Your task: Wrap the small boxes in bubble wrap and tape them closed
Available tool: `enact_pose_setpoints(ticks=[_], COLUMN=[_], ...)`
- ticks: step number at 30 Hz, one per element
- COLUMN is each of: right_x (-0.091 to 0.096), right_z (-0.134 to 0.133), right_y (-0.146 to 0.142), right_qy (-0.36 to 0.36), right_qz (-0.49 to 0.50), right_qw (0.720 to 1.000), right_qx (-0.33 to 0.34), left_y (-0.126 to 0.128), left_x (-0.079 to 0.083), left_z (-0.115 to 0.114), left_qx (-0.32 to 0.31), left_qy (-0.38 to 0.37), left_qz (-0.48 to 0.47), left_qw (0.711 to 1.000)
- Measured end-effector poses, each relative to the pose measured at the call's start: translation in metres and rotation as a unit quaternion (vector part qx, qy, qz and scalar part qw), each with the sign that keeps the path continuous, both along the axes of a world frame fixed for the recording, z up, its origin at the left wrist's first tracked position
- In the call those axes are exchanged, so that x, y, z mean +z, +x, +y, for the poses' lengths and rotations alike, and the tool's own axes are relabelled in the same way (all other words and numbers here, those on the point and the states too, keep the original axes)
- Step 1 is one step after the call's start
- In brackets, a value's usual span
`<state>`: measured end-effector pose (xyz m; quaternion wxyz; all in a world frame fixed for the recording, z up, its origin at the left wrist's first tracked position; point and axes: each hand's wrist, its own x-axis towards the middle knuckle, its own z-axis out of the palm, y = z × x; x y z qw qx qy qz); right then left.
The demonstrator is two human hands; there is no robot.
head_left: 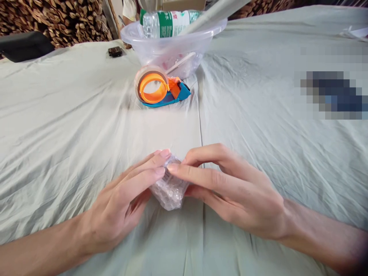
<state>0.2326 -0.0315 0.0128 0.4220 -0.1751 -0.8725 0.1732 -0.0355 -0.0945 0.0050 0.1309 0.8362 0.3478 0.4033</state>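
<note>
A small bundle wrapped in clear bubble wrap (pixel 170 191) lies near the front of the cloth, between both hands. My left hand (pixel 123 195) grips its left side, two fingertips resting on top. From the other side my right hand (pixel 230 188) holds it, the index fingertip pressing on the upper face and the thumb low along the side. What is inside the wrap cannot be made out; faint dark print shows beneath the fingertips. Beyond the hands stands an orange and blue tape dispenser (pixel 161 87) with a roll of clear tape.
Wrinkled pale cloth (pixel 71 126) covers the surface. Behind the dispenser sits a translucent plastic basin (pixel 172 46) holding a green-labelled water bottle (pixel 175 23) and a pale roll (pixel 214 15). A small black object (pixel 115 51) lies left of it. Stacked firewood (pixel 66 19) lines the back.
</note>
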Motion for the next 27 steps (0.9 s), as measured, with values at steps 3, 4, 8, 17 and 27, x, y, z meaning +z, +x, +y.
enact_pose_setpoints(ticks=[3, 4, 8, 17, 27], right_x=[-0.0006, -0.0003, 0.0013, -0.0001, -0.0026], right_z=[-0.0032, -0.0045, -0.0065, 0.0012, 0.0025], right_y=[0.0004, 0.0005, 0.001, -0.0002, 0.0], right_qy=[0.033, 0.043, 0.054, 0.009, -0.032], right_qz=[-0.023, -0.023, -0.016, -0.002, 0.002], right_qw=[0.999, 0.998, 0.998, 1.0, 0.999], right_qx=[-0.034, -0.041, -0.033, -0.001, 0.017], left_y=[0.0003, 0.0, -0.002, 0.0011, 0.003], left_x=[0.0006, 0.0007, 0.0002, 0.0004, 0.001], left_z=[0.0008, 0.001, -0.0002, 0.0021, 0.0028], left_qx=[-0.018, -0.027, -0.03, 0.009, 0.003], left_qy=[0.011, 0.01, -0.008, -0.019, 0.024], left_qz=[0.011, 0.015, 0.021, -0.015, 0.062], left_qw=[1.0, 0.999, 0.999, 1.0, 0.998])
